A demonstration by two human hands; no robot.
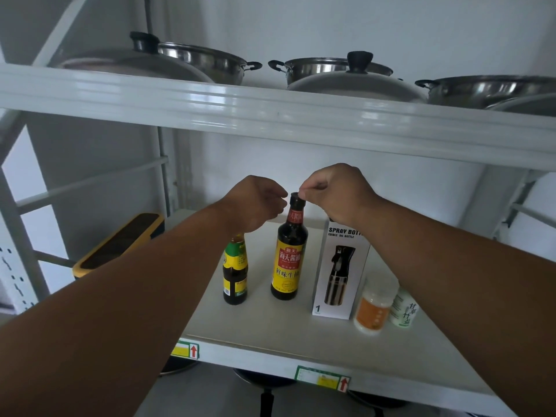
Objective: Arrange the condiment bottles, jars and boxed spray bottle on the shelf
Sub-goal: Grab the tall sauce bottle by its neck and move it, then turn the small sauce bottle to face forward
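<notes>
Upright, glossy dark glass bottle (pixel 289 251), right hand (pixel 337 192) seemingly pinching cap.

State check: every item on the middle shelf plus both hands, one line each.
soy sauce bottle: upright, capped, right fingertips at its cap
green-label bottle: upright, top hidden behind left wrist
spray bottle box: upright, looks closed, top partly hidden
orange-label jar: upright, lidded
green-text jar: upright, partly behind orange-label jar
left hand: curled beside the cap, holding nothing visible
right hand: pinching at the cap
</notes>
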